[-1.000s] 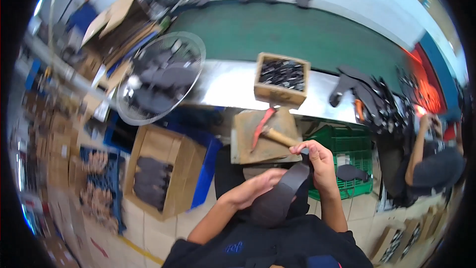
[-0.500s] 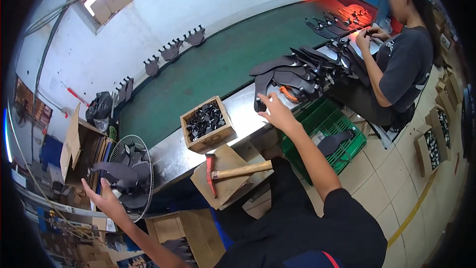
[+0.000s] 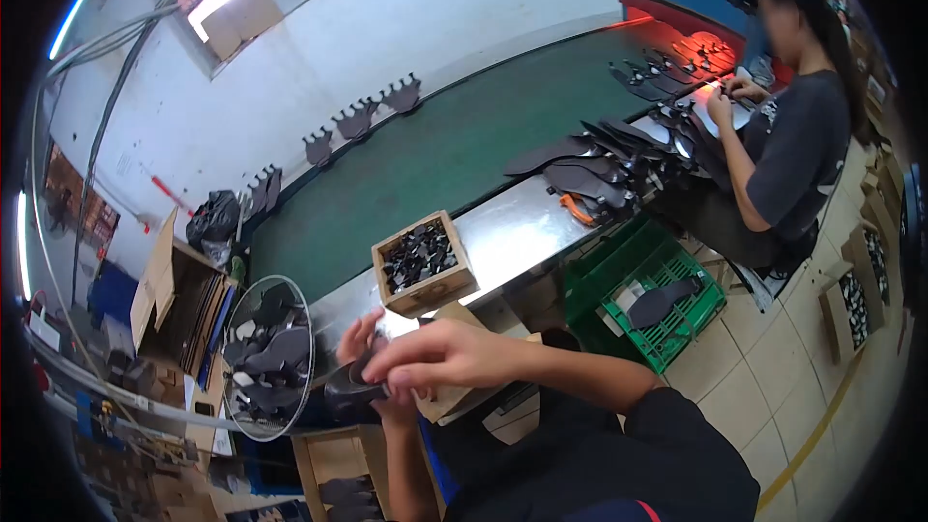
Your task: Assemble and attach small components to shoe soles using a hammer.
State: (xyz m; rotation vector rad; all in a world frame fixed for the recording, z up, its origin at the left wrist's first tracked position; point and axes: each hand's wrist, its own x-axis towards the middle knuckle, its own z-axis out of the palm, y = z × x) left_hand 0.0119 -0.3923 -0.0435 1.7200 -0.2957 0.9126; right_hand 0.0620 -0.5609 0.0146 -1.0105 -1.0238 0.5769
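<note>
A dark grey sole-shaped piece (image 3: 346, 389) is between my two hands, low in front of the bench. My right hand (image 3: 440, 356) reaches over from the right, with its fingers bent down and closed on the piece's upper part. Below and behind it, my left hand (image 3: 360, 336) supports the same piece, its fingers curled upward; my right hand partly covers it. Just beyond my hands, a wooden box (image 3: 425, 300) full of small black parts stands on the metal bench edge. Mostly hidden under my hands is a tan board (image 3: 464, 317).
At left, a round white wire basket (image 3: 311, 348) holds dark soles. More soles (image 3: 580, 174) and an orange-handled tool (image 3: 577, 210) lie right on the bench (image 3: 512, 217). A green conveyor belt (image 3: 435, 150) runs behind. A co-worker (image 3: 797, 135) sits right, beyond a green crate (image 3: 677, 329).
My right hand has come from the sole pile to the front middle with a sole. My left hand has moved right from the wire basket to meet it. The view has shifted slightly.
</note>
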